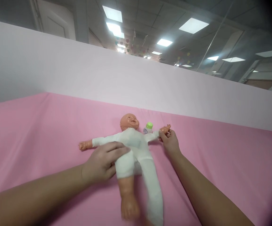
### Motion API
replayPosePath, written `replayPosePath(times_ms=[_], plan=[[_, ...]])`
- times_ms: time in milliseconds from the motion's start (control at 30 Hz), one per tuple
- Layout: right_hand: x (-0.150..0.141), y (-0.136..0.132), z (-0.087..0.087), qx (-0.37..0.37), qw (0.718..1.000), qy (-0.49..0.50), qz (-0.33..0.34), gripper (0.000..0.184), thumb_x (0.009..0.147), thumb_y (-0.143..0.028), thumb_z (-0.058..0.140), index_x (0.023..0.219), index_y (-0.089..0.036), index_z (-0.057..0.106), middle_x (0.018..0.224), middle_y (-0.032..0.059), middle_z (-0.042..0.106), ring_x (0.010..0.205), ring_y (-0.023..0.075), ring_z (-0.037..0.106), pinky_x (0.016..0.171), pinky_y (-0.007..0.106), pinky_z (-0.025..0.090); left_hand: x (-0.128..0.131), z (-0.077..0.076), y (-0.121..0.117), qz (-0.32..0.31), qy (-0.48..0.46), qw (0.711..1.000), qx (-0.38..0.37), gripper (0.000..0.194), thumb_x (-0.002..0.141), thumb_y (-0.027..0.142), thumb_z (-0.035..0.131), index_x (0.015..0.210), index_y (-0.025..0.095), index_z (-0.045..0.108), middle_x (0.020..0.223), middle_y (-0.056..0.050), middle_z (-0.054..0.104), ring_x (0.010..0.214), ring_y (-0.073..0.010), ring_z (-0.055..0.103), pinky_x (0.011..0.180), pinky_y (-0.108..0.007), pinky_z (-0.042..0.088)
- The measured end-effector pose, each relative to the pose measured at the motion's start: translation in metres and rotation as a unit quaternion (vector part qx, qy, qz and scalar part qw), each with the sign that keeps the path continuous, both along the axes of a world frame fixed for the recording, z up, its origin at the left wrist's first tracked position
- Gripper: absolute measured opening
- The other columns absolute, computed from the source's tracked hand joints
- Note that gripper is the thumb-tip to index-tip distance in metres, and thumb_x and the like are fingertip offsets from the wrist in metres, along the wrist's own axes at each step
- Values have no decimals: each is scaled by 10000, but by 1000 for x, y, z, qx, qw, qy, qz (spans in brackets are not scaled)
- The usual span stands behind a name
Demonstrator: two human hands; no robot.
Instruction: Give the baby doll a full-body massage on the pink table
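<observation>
You can read no text here. The bottle point(149, 126) carries a label point(146, 130), its print too small and blurred for you.

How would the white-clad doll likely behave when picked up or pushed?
The doll may feel floppy, as its white covering looks soft. Its glossy head would probably stay rigid and perhaps slippery. With arms spread wide, it seems unlikely to roll if pushed.
</observation>
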State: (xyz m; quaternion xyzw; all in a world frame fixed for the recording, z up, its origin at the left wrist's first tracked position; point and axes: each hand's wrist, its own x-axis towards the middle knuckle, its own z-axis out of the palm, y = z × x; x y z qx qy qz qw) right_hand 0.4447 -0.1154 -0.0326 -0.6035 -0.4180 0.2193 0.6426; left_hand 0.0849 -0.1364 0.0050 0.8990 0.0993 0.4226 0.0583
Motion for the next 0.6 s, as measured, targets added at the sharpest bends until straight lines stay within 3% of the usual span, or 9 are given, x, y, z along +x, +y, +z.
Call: replayPosePath(times_ms=[67, 167, 300, 367, 467, 600], plan=[[-16, -5, 4, 49, 996, -68, -13, 635, 831, -509, 762, 1340, -214, 525, 1167, 92, 740, 975, 243, 726, 847, 379, 613, 2, -3, 7, 84, 18, 993, -85, 533, 860, 92, 564, 1363, 253, 635, 1219, -80, 670, 1066, -229, 674, 883, -346, 575], [-42, -11, 8, 44, 973, -224, 24, 540, 926, -484, 659, 1408, -266, 551, 1217, 75, 732, 985, 250, 709, 895, 430, 589, 7, -4, 18, 163, 52, 967, -190, 528, 855, 112, 566, 1332, 304, 685, 1214, -46, 675, 1031, -225, 684, 861, -345, 576], [-64, -13, 8, 42, 873, -477, 95, 403, 998, -368, 541, 1382, -304, 646, 1362, 70, 678, 1213, 316, 595, 1087, 545, 450, 11, -5, 28, 171, 63, 953, -242, 519, 841, 116, 582, 1284, 344, 729, 1183, -26, 688, 1040, -223, 686, 884, -341, 569], [-66, -12, 7, 38, 851, -516, 93, 394, 1003, -359, 529, 1369, -300, 664, 1378, 77, 666, 1257, 334, 556, 1110, 566, 419, 10, -7, 31, 159, 56, 956, -240, 517, 836, 107, 585, 1272, 337, 738, 1162, -29, 694, 1023, -217, 689, 867, -333, 571], [-62, -11, 7, 30, 872, -478, 102, 410, 1002, -381, 533, 1395, -322, 633, 1336, 67, 684, 1238, 318, 580, 1082, 537, 455, 7, -10, 32, 124, 33, 976, -176, 466, 854, 117, 595, 1256, 297, 746, 1122, -51, 702, 999, -219, 687, 858, -345, 570], [-45, -11, 8, 39, 948, -291, 125, 450, 1005, -466, 527, 1423, -305, 566, 1311, 69, 689, 1103, 265, 668, 954, 444, 549, 3, -7, 15, 6, -4, 998, -57, 428, 902, 168, 622, 1308, 281, 697, 1126, -82, 699, 1017, -226, 671, 880, -367, 560]])
